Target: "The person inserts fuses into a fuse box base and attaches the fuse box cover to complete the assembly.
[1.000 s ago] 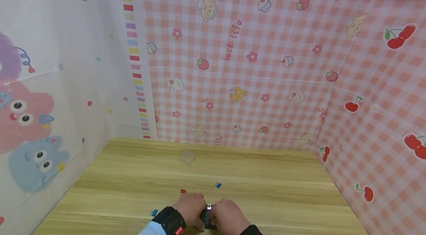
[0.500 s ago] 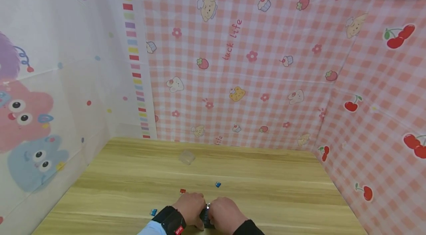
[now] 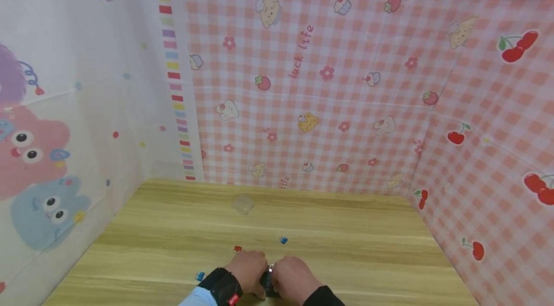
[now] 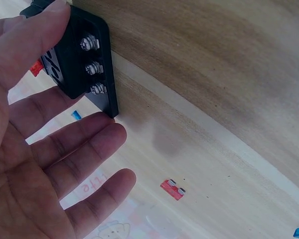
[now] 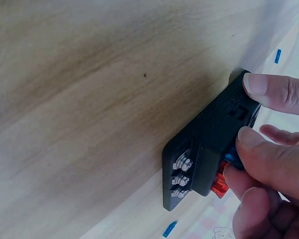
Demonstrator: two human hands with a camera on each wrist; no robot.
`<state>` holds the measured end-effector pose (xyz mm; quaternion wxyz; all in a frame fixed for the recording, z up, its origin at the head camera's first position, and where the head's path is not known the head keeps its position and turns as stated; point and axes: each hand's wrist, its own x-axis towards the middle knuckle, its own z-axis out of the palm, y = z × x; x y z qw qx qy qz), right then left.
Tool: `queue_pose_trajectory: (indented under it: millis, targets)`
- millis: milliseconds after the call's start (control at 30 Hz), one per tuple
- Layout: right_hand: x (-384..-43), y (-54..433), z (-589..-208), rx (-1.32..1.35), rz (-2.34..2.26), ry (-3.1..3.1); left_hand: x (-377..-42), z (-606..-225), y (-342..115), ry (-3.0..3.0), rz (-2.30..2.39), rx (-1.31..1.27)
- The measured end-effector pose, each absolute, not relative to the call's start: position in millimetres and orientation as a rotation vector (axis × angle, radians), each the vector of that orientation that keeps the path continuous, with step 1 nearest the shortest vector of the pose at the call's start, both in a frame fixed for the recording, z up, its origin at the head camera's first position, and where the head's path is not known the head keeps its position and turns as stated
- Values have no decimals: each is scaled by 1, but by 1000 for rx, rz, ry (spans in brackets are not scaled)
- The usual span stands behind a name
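Note:
Low in the head view, a black fuse block [image 3: 267,285] sits on the wooden table [image 3: 355,243] between both hands. My left hand [image 3: 247,268] grips it, thumb on its side in the left wrist view, the other fingers spread along it. Silver screw terminals [image 4: 93,67] line one end. My right hand [image 3: 294,277] is over the block's top. In the right wrist view its thumb and curled index finger pinch a blue blade fuse [image 5: 232,157], mostly hidden by the fingers. Beside that, a red blade fuse [image 5: 220,186] stands in the block.
A loose red fuse [image 3: 237,249] and two blue ones lie about the hands: one blue fuse [image 3: 283,240] beyond them, another blue fuse [image 3: 200,276] by the left wrist. Farther back rests a small clear plastic box [image 3: 243,205]. Patterned cloth walls [image 3: 303,104] enclose the table.
My right hand has shifted slightly left and closer over the block since a second ago, hiding more of its top. My left hand and the loose fuses stay where they were.

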<state>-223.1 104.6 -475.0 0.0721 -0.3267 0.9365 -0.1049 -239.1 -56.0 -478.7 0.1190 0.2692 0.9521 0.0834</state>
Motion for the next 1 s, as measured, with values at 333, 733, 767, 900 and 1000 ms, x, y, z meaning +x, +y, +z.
queue_pose_trajectory:
  millis: [333, 733, 767, 900, 1000]
  targets:
    - [-224, 108, -476, -979, -333, 2809, -239, -480, -55, 2797, 219, 787]
    - [-223, 106, -477, -963, -332, 2821, -241, -482, -56, 2801, 229, 798]
    - [-224, 106, -477, -963, -328, 2819, -241, -482, -56, 2800, 229, 794]
    - [-223, 106, -478, -965, -336, 2815, -239, -481, -55, 2800, 231, 799]
    - [-223, 107, -479, -973, -334, 2818, -239, -481, -55, 2794, 247, 796]
